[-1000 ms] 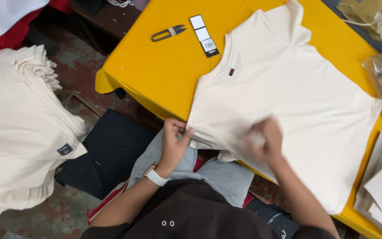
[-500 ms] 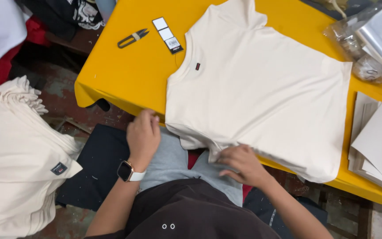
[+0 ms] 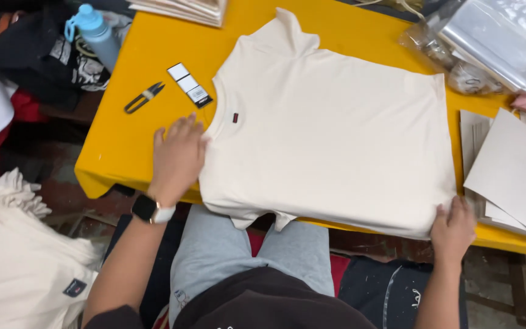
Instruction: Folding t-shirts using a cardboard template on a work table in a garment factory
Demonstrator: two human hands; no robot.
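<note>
While the yellow table bears it, the cream shirt now lies spread flat, no longer bunched at the near edge; left hand presses its shoulder, fingers open, and right hand pinches its hem corner, so smoothing appears nearly complete.

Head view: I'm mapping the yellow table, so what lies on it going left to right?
Thread snips → black-and-white tags → left hand → cream T-shirt → right hand at its hem → grey card sheets.
</note>
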